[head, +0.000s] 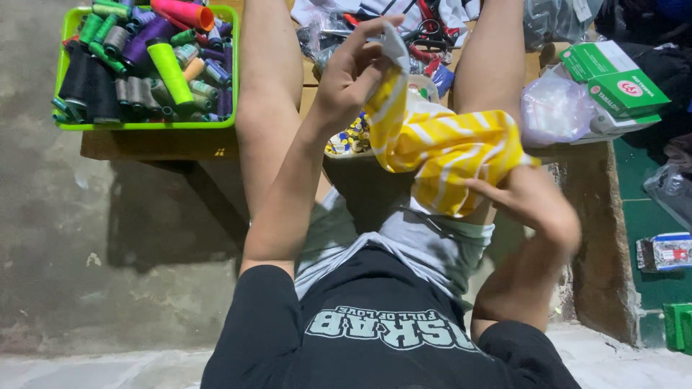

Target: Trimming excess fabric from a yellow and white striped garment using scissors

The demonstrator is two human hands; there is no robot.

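Both hands are gripping a yellow-and-white striped fabric piece above the lap, left hand pinching its upper white edge, right hand clutching the bunched lower end, apparently mid-straightening near the green plastic tray of thread spools.

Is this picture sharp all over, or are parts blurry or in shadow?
Head view: the left hand and the yellow striped cloth look slightly motion-blurred; the thread spools in the green tray are crisp; a dark shadow falls on the concrete floor below the low table.
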